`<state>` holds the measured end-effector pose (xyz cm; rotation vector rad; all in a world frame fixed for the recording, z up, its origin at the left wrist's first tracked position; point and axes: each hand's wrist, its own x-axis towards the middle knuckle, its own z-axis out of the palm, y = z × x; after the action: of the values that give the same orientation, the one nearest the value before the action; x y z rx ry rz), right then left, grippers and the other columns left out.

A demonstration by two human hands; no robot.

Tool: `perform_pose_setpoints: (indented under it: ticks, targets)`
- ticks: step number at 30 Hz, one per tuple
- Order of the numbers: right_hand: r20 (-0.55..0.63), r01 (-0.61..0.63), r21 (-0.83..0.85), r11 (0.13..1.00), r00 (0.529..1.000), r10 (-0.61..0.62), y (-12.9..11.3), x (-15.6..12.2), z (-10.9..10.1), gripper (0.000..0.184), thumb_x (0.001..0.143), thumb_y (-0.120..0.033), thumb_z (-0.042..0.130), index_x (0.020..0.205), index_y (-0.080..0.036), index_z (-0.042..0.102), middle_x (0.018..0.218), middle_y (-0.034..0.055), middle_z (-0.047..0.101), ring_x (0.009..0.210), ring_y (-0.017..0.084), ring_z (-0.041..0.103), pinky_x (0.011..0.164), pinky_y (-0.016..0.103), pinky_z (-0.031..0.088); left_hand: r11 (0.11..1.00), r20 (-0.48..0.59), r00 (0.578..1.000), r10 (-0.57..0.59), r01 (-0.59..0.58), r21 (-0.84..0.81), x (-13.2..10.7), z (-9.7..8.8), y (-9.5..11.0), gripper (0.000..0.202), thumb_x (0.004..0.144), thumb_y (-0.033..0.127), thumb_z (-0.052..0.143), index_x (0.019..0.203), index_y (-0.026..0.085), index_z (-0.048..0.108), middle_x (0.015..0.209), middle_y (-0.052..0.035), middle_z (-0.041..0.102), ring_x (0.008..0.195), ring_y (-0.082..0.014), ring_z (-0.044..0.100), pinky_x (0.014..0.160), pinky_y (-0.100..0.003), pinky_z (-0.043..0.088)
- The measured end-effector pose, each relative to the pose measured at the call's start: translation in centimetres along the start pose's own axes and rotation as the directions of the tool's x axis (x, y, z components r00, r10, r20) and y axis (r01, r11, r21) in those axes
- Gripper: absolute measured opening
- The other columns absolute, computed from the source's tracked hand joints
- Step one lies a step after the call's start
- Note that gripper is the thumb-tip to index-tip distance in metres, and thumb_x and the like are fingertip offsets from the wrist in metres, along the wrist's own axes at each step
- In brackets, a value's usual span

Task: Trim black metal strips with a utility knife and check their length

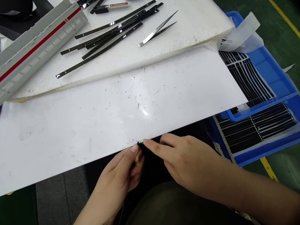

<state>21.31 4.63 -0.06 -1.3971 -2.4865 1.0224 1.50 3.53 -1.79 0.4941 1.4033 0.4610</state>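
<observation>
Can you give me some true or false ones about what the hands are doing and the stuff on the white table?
1. Both hands pinch a thin black strip at the near edge of the white board. True: the left hand and right hand meet there.
2. The tweezers are in the right hand. False: they lie on the foam pad, far from both hands.
3. A pile of black strips lies on the foam pad. True.
4. The blue tray is to the left of the hands. False: it sits to the right, holding sheets of black strips.
5. The long grey part with a red stripe lies at the far left. True.
</observation>
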Motion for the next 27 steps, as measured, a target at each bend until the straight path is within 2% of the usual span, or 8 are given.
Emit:
perform_pose_setpoints:
  ticks: [6, 15, 23, 27]
  targets:
    - [0.022, -0.015, 0.053, 0.999, 1.0, 0.014, 0.05, 0.2, -0.41, 0.059, 0.091, -0.008, 0.046, 0.148, -0.024, 0.045, 0.105, 0.0049, 0.067, 0.075, 0.017, 0.064, 0.063, 0.031, 0.051, 1.0, -0.008, 1.0, -0.017, 0.017, -0.009, -0.09, 0.11, 0.36, 0.04, 0.084, 0.053, 0.063, 0.066, 0.019, 0.053, 0.054, 0.0062, 0.035, 0.045, -0.0067, 0.028, 0.038, -0.017, 0.025]
    - [0.042, -0.003, 0.054, 0.999, 0.999, 0.001, -0.04, 0.2, -0.74, 0.058, 0.092, -0.009, 0.047, 0.148, -0.024, 0.044, 0.107, 0.0043, 0.067, 0.08, 0.017, 0.065, 0.069, 0.031, 0.053, 0.999, -0.027, 0.999, -0.037, 0.037, 0.009, -0.1, -0.01, -0.04, 0.043, 0.084, 0.057, 0.062, 0.065, 0.02, 0.051, 0.057, 0.0058, 0.034, 0.047, -0.0077, 0.027, 0.039, -0.018, 0.025]
    - [0.043, 0.008, -0.026, 1.0, 0.999, -0.007, 0.01, -0.03, -0.52, 0.057, 0.094, -0.01, 0.045, 0.149, -0.025, 0.04, 0.105, 0.0014, 0.066, 0.068, 0.015, 0.061, 0.056, 0.031, 0.045, 0.999, -0.039, 0.999, -0.035, 0.036, 0.027, -0.16, 0.17, 0.13, 0.043, 0.085, 0.057, 0.061, 0.065, 0.02, 0.05, 0.057, 0.0054, 0.035, 0.049, -0.0088, 0.028, 0.041, -0.019, 0.026]
    - [0.037, 0.012, -0.035, 0.999, 0.999, -0.011, 0.01, -0.09, -0.22, 0.056, 0.095, -0.011, 0.045, 0.148, -0.025, 0.04, 0.103, 0.0014, 0.065, 0.069, 0.015, 0.06, 0.056, 0.031, 0.042, 0.999, -0.031, 0.999, -0.032, 0.033, 0.023, -0.23, 0.19, 0.03, 0.043, 0.085, 0.057, 0.061, 0.065, 0.02, 0.05, 0.057, 0.0054, 0.036, 0.048, -0.0087, 0.029, 0.04, -0.019, 0.027]
